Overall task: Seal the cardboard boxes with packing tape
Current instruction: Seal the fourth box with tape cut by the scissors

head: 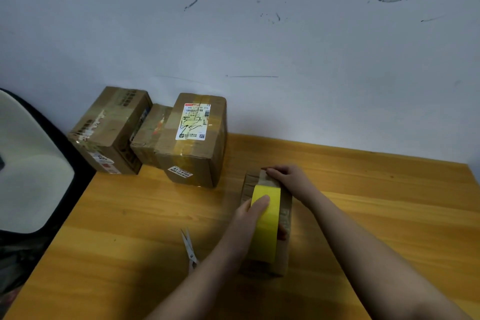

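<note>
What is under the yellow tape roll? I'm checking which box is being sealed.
The yellow tape roll, gripped by the left hand, sits on the small cardboard box. The right hand presses its far end. The box top beneath the roll is hidden.

White shipping label [194,121] on top of the middle box [194,143]: barcode, QR code, blurred digits, maybe "642…015". Small sticker [180,171] on its front: roughly "81 J 4305". Other labels illegible.
</note>
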Action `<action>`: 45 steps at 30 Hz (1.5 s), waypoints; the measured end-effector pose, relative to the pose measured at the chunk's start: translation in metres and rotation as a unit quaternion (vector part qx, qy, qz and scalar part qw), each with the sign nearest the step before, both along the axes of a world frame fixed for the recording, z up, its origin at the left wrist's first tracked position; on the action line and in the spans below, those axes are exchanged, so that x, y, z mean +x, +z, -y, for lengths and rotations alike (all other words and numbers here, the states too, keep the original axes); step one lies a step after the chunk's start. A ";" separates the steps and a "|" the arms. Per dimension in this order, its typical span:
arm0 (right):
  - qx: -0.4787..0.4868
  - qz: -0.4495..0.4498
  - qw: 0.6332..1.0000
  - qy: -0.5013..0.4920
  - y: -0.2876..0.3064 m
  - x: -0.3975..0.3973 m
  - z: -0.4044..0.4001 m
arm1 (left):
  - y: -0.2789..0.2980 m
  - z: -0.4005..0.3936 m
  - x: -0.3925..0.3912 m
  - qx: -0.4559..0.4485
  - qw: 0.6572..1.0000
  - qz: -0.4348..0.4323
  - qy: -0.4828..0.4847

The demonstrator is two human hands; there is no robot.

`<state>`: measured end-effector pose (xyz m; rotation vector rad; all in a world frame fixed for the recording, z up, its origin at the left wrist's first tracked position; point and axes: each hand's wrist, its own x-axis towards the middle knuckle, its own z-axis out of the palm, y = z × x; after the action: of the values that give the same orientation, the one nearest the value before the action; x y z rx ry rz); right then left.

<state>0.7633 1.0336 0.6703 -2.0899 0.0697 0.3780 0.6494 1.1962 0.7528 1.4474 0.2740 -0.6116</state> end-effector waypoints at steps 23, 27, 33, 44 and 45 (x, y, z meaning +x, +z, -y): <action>-0.119 0.084 0.974 -0.171 -0.018 0.016 -0.007 | 0.023 -0.018 0.009 0.125 0.989 0.072 0.008; -0.196 0.205 0.958 -0.031 -0.015 0.000 0.003 | 0.011 -0.022 -0.008 0.147 0.982 0.118 0.027; -0.299 0.225 0.890 0.262 0.004 -0.037 0.031 | 0.016 -0.019 0.003 0.172 0.977 0.126 0.014; -0.341 0.172 0.884 0.270 -0.002 -0.034 0.028 | 0.015 -0.020 0.006 0.337 0.929 0.140 -0.057; -0.347 0.174 0.880 0.275 -0.002 -0.033 0.028 | 0.015 -0.021 0.005 0.342 0.927 0.139 -0.067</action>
<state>0.7302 1.0057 0.6687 -2.8497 -0.7176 0.3303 0.6543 1.2171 0.7674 2.2201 0.1683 -0.4232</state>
